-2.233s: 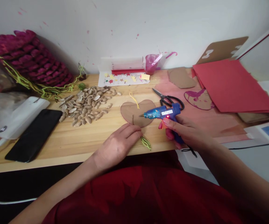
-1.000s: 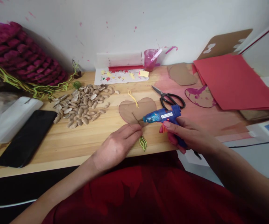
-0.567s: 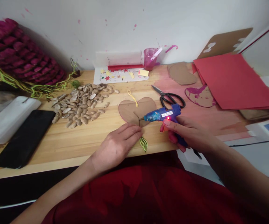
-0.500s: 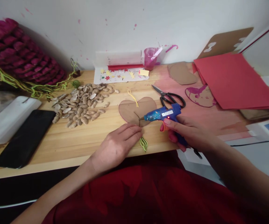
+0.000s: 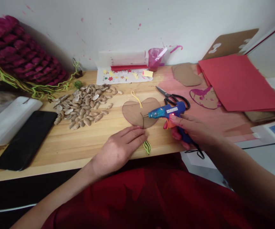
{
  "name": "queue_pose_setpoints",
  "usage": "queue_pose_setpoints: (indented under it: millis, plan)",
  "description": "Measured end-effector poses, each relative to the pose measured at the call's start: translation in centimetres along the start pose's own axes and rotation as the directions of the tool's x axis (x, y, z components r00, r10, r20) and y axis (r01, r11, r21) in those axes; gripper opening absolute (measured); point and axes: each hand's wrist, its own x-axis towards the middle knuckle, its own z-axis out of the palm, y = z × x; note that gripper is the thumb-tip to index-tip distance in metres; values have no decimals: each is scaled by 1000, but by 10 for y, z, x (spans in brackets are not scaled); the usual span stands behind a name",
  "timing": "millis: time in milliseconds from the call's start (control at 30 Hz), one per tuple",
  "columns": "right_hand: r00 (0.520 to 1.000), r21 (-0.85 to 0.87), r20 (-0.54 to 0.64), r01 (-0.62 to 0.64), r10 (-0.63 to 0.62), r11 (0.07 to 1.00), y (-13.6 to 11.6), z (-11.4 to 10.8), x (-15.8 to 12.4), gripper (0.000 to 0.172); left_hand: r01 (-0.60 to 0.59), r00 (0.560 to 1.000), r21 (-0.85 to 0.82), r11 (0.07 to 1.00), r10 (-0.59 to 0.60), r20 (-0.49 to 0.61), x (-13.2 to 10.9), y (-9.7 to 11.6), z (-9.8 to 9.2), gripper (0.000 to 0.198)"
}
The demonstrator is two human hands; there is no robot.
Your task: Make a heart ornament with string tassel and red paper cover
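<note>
My right hand (image 5: 190, 128) is wrapped round the handle of a blue hot glue gun (image 5: 161, 112), with a finger at its orange trigger. The metal nozzle points left, over the lower middle of a brown cardboard heart (image 5: 132, 111), by a dark thin cord (image 5: 143, 122). Whether the nozzle touches the cord, I cannot tell. At the heart's lower tip, my left hand (image 5: 119, 151) has its fingers closed and pressed down on the top of a green yarn tassel (image 5: 147, 148); the fingertips hide that part. A yellow string loop (image 5: 136, 98) lies at the heart's top notch.
Black-handled scissors (image 5: 173, 97) lie just behind the glue gun. Peanut shells (image 5: 85, 106) and a black phone (image 5: 26, 140) are on the left. Red sheets (image 5: 240, 82) and a purple-painted cardboard heart (image 5: 205, 98) lie right. A plastic cup (image 5: 153, 60) stands by the wall.
My right hand has moved the glue gun slightly up and back from the cord, so more of the nozzle shows. The left hand stays in nearly the same place on the tassel.
</note>
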Motion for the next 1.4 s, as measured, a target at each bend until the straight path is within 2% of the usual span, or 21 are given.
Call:
queue_pose_setpoints:
  millis: [233, 367, 600, 767, 1000, 1400]
  plan:
    - [1000, 93, 3, 16, -17, 996, -2, 0, -4, 45, 139, 985, -18, 990, -140, -96, -4, 0, 3, 34]
    - [999, 55, 42, -29, 26, 998, 1, -3, -10, 45, 172, 984, -3, 985, -172, -44, -4, -2, 1, 38]
    - [995, 33, 36, -99, 98, 995, 6, -5, -17, 44, 132, 990, 58, 990, -134, 34, -5, -6, 2, 39]
    - [990, 30, 79, -120, 117, 992, 6, -2, -18, 45, 113, 993, 83, 990, -115, 31, -4, -6, 2, 39]
    - [985, 8, 47, -163, 163, 987, 2, -1, -15, 43, 83, 996, 89, 993, -86, 30, -2, -6, 1, 39]
    - [992, 41, 38, -122, 121, 992, 3, -5, -9, 42, 89, 994, 105, 991, -95, 55, -2, -6, 0, 41]
